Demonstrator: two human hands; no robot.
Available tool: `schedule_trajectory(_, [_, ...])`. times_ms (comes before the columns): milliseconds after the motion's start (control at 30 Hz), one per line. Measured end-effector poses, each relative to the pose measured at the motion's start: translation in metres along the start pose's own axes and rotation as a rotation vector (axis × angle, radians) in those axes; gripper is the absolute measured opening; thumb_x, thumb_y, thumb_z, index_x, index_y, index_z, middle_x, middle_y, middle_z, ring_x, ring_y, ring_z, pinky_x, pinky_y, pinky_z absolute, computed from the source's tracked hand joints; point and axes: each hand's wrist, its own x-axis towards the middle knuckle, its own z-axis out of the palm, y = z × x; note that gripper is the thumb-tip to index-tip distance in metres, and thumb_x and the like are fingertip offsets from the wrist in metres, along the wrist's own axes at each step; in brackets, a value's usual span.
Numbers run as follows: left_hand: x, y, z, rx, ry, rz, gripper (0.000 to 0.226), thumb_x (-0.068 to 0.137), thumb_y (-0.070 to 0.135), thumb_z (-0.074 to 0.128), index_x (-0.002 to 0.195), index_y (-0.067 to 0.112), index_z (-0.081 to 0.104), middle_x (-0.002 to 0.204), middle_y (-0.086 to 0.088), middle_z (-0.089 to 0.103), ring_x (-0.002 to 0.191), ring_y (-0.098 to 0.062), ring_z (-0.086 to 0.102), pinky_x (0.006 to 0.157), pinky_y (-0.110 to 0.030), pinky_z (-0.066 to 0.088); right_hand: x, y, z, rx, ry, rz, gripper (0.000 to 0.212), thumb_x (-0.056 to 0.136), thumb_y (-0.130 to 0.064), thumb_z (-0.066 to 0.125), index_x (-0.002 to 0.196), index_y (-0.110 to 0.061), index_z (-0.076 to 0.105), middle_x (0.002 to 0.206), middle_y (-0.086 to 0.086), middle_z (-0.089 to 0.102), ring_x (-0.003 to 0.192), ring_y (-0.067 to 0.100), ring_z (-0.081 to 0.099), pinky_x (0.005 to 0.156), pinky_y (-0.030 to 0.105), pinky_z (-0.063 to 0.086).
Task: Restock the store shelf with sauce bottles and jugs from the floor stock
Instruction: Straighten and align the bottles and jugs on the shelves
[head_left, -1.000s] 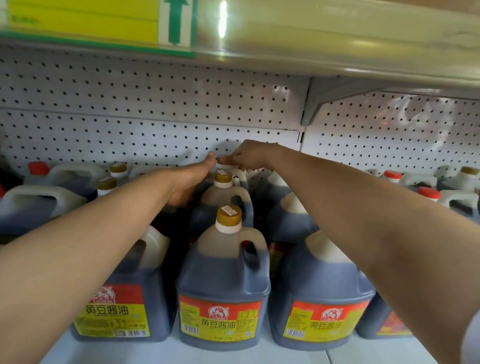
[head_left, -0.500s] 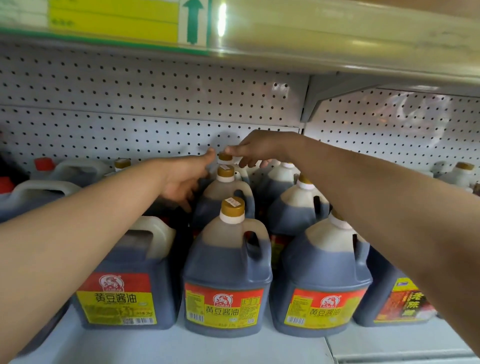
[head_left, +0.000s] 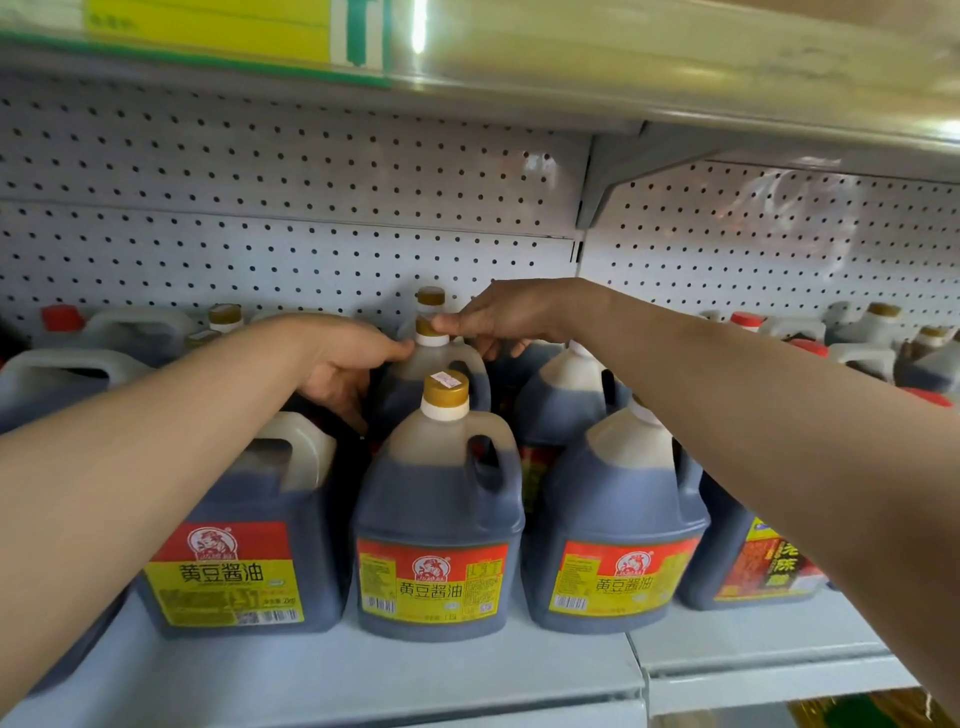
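You look from head height, close in, straight at the shelf (head_left: 363, 670). Its pegboard back (head_left: 260, 171) faces you. There is just this one view.

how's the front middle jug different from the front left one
The front middle jug is narrower, and its gold cap shows; the front left jug is wider and boxier, its cap hidden behind the left forearm. The middle one's handle loops down its right side; the left one's arches over the top. Both hold dark sauce and carry red-and-yellow labels.
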Motion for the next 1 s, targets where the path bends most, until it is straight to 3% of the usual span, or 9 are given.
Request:
schedule_trajectory(367, [-0.014,0.000,0.012,-0.031,0.072,0.035,0.058,0.103,0.046,0.041,0.150,0.012,0.035,0.153,-0.024,0.033,0.136,-0.040,0.042,0.107,-0.056,0.041,-0.006,-0.003,0.004,-0.099,0.052,-0.026,0.051,0.094,-0.068,0.046,0.106,-0.021,0.065,0.097,-0.003,0.069,0.089,0.011,0.064,0.074,0.025,0.051])
schedule_trajectory(600, [-0.012,0.000,0.013,-0.074,0.073,0.039,0.060,0.101,0.047,0.046,0.150,0.013,0.036,0.150,-0.023,0.037,0.130,-0.039,0.048,0.101,-0.054,0.047,-0.008,-0.003,0.002,-0.101,0.037,-0.020,0.049,0.094,-0.066,0.047,0.109,-0.022,0.064,0.108,0.002,0.070,0.103,0.018,0.066,0.076,0.026,0.051])
schedule_trajectory(667, [-0.009,0.000,0.012,-0.073,0.080,0.054,0.058,0.101,0.046,0.046,0.148,0.012,0.038,0.142,-0.023,0.044,0.122,-0.037,0.052,0.097,-0.054,0.049,-0.009,-0.005,0.001,-0.103,0.033,-0.026,0.052,0.095,-0.064,0.048,0.114,-0.019,0.065,0.108,0.003,0.070,0.103,0.018,0.066,0.074,0.025,0.051])
schedule_trajectory(800, [-0.006,-0.003,0.011,-0.081,0.068,0.074,0.050,0.101,0.045,0.047,0.139,0.011,0.049,0.103,-0.015,0.060,0.093,-0.030,0.062,0.096,-0.054,0.049,-0.010,-0.006,0.003,-0.099,0.063,-0.038,0.061,0.094,-0.063,0.050,0.125,-0.013,0.066,0.108,0.004,0.070,0.099,0.016,0.066,0.074,0.025,0.051])
schedule_trajectory(1000, [-0.010,-0.005,0.012,-0.075,0.107,0.074,0.055,0.099,0.048,0.050,0.141,0.012,0.047,0.117,-0.014,0.056,0.104,-0.031,0.060,0.097,-0.055,0.050,-0.014,-0.006,0.005,-0.128,0.076,-0.046,0.062,0.096,-0.063,0.048,0.129,-0.013,0.064,0.119,0.005,0.069,0.107,0.018,0.065,0.078,0.027,0.054])
